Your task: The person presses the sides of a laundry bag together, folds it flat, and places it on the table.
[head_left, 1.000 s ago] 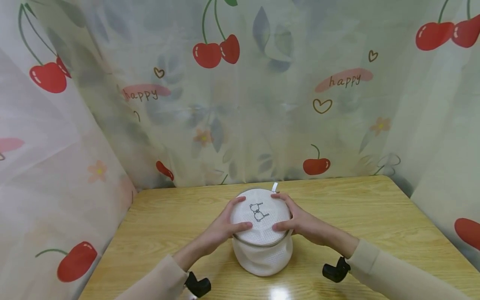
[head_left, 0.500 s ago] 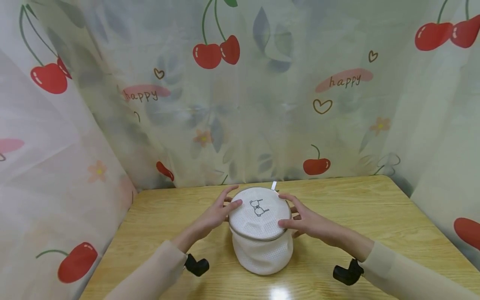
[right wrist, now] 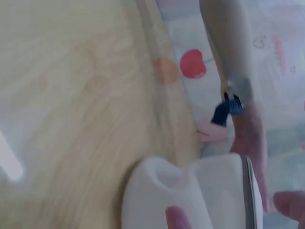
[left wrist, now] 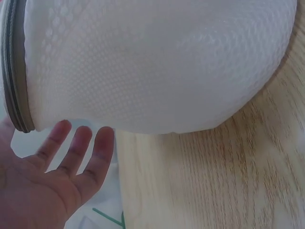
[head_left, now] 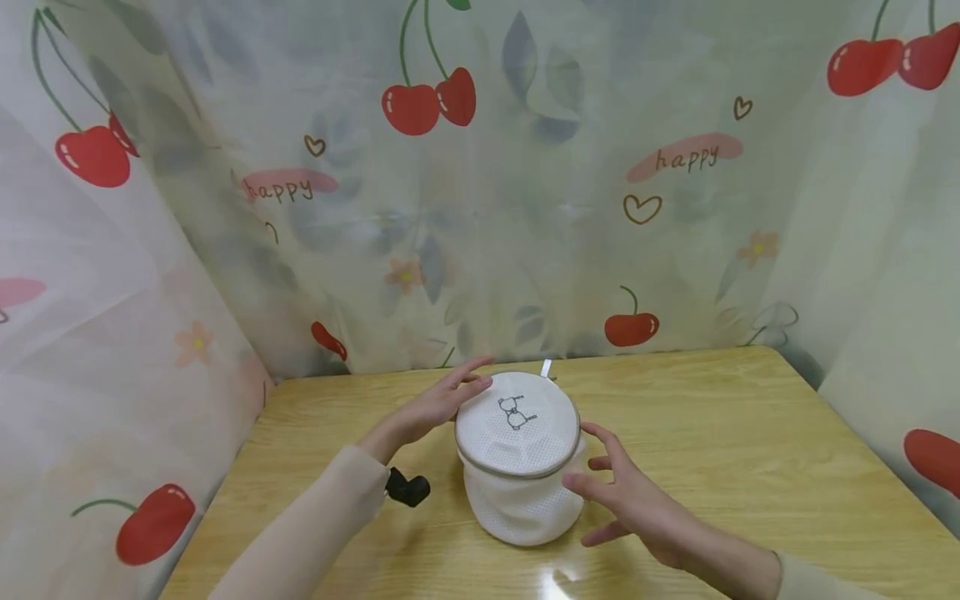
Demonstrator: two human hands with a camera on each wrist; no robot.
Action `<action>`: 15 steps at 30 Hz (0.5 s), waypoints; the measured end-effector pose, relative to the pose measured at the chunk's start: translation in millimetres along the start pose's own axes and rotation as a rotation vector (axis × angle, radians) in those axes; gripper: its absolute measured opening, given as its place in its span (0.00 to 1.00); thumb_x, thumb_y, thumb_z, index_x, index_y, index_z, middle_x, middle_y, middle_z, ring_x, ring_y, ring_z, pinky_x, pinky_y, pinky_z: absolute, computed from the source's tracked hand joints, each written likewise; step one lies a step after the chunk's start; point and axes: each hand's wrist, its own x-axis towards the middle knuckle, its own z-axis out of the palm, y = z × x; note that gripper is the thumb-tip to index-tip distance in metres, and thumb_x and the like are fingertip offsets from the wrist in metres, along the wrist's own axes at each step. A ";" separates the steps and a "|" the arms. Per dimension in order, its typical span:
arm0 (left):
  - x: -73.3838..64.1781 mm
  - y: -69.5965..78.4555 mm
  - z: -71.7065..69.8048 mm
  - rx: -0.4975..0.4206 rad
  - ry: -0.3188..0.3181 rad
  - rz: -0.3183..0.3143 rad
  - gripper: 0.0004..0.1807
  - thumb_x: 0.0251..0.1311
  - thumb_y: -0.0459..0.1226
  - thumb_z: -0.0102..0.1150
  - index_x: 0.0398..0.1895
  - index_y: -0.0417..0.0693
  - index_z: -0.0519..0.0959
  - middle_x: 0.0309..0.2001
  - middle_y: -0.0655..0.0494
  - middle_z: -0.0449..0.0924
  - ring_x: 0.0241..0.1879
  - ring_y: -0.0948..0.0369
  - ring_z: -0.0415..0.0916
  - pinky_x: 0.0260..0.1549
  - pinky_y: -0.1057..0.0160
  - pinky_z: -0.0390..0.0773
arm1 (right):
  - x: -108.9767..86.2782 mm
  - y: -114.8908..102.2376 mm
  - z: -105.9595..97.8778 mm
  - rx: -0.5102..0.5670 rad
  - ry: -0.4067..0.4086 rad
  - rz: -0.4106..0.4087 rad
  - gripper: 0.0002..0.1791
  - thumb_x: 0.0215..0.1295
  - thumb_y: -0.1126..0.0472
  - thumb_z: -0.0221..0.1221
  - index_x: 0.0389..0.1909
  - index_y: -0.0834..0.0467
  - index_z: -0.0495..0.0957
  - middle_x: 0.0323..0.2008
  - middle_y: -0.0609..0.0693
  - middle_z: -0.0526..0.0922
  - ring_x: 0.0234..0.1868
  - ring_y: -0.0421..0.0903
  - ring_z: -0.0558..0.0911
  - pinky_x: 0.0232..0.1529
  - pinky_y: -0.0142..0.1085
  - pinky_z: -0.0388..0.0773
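A round white mesh laundry bag [head_left: 517, 437] stands upright on the table, its flat lid facing up with a small dark line drawing on it. Along the lid's edge runs a grey zipper [left wrist: 18, 71]. My left hand [head_left: 431, 410] is at the lid's far left edge, thumb over the rim; the left wrist view has its spread fingers [left wrist: 80, 148] right at the mesh wall. On the bag's right side is my right hand [head_left: 637, 500], fingers apart and loosely bent, with the thumb tip overlapping the wall. Neither hand grips the bag.
The wooden table [head_left: 712, 417] has a patterned curtain [head_left: 480, 208] behind it and on both sides. A white tab [head_left: 547, 367] sticks up at the bag's back. Below the left sleeve hangs a black wrist-worn device [head_left: 408, 487].
Both hands have loosened from the lid. The left has slid toward its back edge, and the right has drawn down and toward me along the bag's side. The bag has stayed in place.
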 end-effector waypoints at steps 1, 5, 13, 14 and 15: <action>0.4 0.1 0.3 0.004 0.000 0.001 0.32 0.79 0.55 0.51 0.82 0.70 0.58 0.72 0.44 0.66 0.68 0.50 0.70 0.61 0.47 0.76 | -1.5 1.9 4.0 0.029 0.011 -0.004 0.46 0.73 0.55 0.65 0.82 0.46 0.46 0.71 0.72 0.49 0.61 0.69 0.74 0.36 0.57 0.87; -2.0 1.6 3.3 -0.018 0.000 -0.005 0.33 0.78 0.55 0.51 0.82 0.68 0.58 0.72 0.43 0.65 0.62 0.52 0.75 0.54 0.53 0.79 | -1.6 7.5 16.5 0.137 0.041 -0.047 0.47 0.73 0.58 0.65 0.82 0.42 0.45 0.72 0.70 0.47 0.65 0.68 0.71 0.42 0.58 0.86; -7.7 -3.0 16.5 -0.060 -0.033 0.003 0.32 0.78 0.55 0.51 0.82 0.69 0.59 0.77 0.48 0.61 0.55 0.55 0.79 0.47 0.57 0.80 | 0.5 10.8 28.7 0.212 0.063 -0.083 0.44 0.73 0.61 0.64 0.81 0.40 0.51 0.70 0.67 0.46 0.65 0.66 0.70 0.49 0.57 0.85; -8.7 -3.8 17.2 -0.058 -0.029 -0.004 0.32 0.78 0.55 0.51 0.82 0.69 0.59 0.77 0.49 0.61 0.55 0.55 0.79 0.48 0.57 0.80 | 1.0 11.5 30.3 0.217 0.057 -0.082 0.43 0.73 0.61 0.64 0.80 0.40 0.51 0.70 0.66 0.47 0.64 0.64 0.71 0.50 0.56 0.84; -9.5 -4.6 17.9 -0.059 -0.025 -0.011 0.32 0.78 0.56 0.51 0.82 0.69 0.59 0.76 0.49 0.62 0.55 0.55 0.79 0.48 0.57 0.80 | 1.9 12.6 32.0 0.220 0.051 -0.085 0.43 0.73 0.61 0.64 0.80 0.40 0.51 0.70 0.65 0.48 0.64 0.63 0.72 0.51 0.56 0.84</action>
